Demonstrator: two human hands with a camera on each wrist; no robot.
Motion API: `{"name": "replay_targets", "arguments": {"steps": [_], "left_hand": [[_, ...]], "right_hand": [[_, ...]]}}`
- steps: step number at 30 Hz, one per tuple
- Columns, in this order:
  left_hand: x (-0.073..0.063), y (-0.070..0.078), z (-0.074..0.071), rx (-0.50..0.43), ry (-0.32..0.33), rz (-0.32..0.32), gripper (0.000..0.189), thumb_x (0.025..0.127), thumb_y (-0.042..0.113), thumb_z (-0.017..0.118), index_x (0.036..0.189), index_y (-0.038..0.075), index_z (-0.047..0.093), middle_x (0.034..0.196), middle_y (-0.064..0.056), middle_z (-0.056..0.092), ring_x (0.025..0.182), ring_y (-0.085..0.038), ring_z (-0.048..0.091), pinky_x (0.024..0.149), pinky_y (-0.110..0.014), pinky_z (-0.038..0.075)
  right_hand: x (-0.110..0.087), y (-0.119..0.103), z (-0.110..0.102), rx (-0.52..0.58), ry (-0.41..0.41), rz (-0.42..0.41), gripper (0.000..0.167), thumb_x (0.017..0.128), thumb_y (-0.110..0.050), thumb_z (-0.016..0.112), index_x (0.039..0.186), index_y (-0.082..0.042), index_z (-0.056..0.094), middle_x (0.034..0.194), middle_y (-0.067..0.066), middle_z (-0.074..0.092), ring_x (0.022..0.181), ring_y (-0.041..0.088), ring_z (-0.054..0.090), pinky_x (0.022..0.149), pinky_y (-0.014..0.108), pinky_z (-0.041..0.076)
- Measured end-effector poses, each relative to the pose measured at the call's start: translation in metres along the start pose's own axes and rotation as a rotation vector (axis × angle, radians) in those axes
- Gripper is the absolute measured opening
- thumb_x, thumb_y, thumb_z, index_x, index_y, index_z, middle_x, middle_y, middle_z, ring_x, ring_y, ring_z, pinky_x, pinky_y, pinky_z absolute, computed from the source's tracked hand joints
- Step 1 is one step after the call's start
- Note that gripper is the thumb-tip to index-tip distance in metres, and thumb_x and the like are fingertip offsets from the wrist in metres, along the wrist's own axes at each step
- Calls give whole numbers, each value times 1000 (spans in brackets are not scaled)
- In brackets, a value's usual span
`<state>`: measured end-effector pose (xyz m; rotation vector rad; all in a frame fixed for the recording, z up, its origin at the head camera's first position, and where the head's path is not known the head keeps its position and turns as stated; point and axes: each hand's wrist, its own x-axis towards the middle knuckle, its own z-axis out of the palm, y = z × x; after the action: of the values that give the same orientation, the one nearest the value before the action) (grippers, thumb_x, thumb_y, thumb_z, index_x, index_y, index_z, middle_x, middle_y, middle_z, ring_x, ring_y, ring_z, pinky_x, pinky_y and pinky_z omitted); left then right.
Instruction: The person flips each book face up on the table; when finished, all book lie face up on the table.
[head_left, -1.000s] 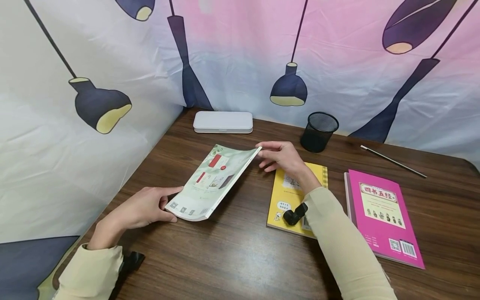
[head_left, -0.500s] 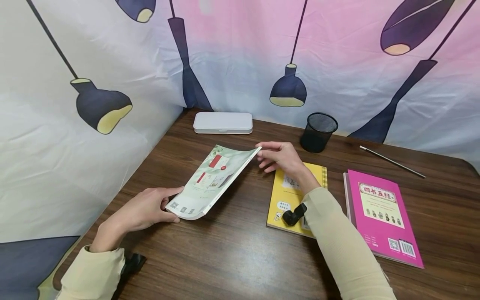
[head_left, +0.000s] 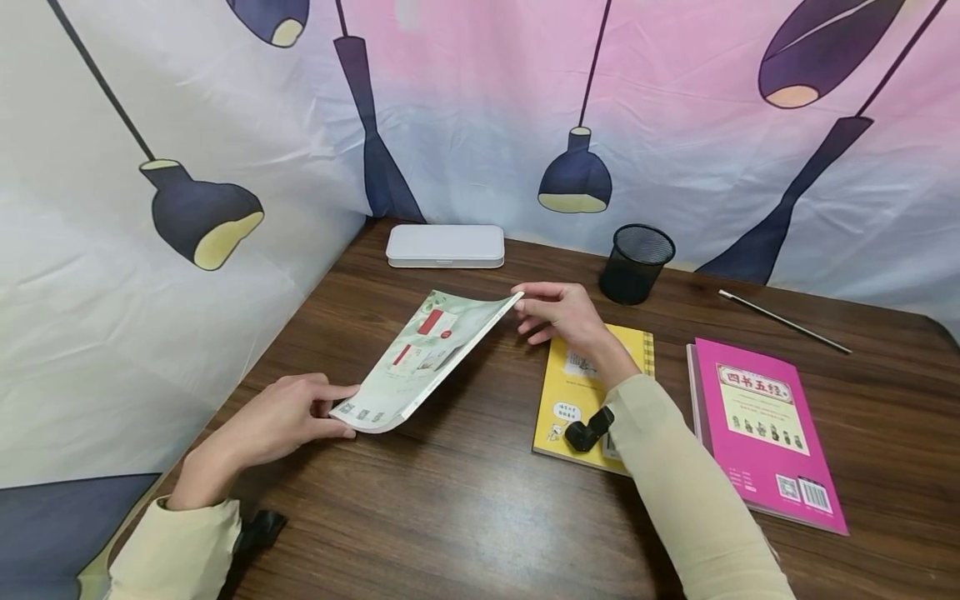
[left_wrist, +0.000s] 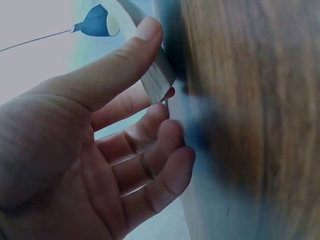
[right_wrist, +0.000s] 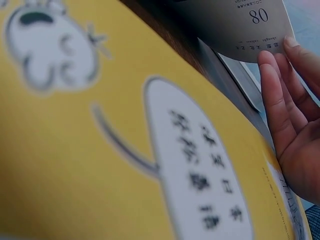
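Note:
A thin pale-green softcover book [head_left: 412, 362] is tilted over the table, its back cover facing up and its pages bowed. My left hand [head_left: 277, 421] pinches its near left corner between thumb and index finger. In the left wrist view the thumb lies along the page edges [left_wrist: 159, 82], with the other fingers loosely bent. At the raised far right corner, my right hand [head_left: 566, 315] pinches the book between thumb and fingers. The right wrist view shows the underside of the book [right_wrist: 240, 30], printed with "08".
Beneath my right forearm lies a yellow book [head_left: 551, 417], with a pink book [head_left: 798, 475] to its right. Along the back stand a white pencil case [head_left: 446, 243] and a black mesh pen cup [head_left: 633, 267]. A thin silver rod [head_left: 787, 322] lies at the back right.
My left hand has shifted slightly left, and the near end of the green book has curled up a little more. My right hand has hardly moved.

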<state>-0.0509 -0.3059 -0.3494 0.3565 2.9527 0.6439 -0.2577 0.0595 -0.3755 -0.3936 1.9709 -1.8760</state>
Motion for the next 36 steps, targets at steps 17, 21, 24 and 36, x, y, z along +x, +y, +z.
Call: {"name": "replay_targets", "arguments": {"steps": [17, 21, 24, 36], "left_hand": [[-9, -8, -4, -2, 197, 146, 28, 92, 17, 82, 120, 15, 82, 101, 11, 74, 82, 1, 60, 70, -23, 48], [-9, -7, -4, -51, 203, 159, 27, 92, 13, 80, 119, 13, 82, 88, 14, 71, 69, 6, 54, 63, -22, 47], [-8, -7, -5, -74, 230, 155, 23, 93, 11, 80, 116, 14, 83, 82, 11, 71, 65, 5, 55, 60, -22, 48], [-10, -1, -12, -123, 430, 199, 72, 91, -5, 77, 154, 21, 57, 81, -5, 76, 51, 1, 51, 51, -19, 44]], "right_hand": [[-3, 4, 2, 66, 86, -11, 36, 98, -13, 77, 133, -6, 73, 117, 0, 76, 88, 15, 74, 67, 26, 63], [-3, 2, 3, 91, 78, -42, 32, 99, -13, 76, 130, -8, 75, 122, 0, 77, 88, 15, 77, 64, 26, 62], [-2, 0, 3, 109, 92, -55, 31, 99, -15, 76, 129, -8, 74, 120, -1, 78, 85, 15, 79, 61, 26, 61], [-2, -15, 9, 169, 170, -134, 33, 92, -1, 79, 123, -11, 77, 98, -1, 78, 66, 14, 73, 61, 27, 62]]}}
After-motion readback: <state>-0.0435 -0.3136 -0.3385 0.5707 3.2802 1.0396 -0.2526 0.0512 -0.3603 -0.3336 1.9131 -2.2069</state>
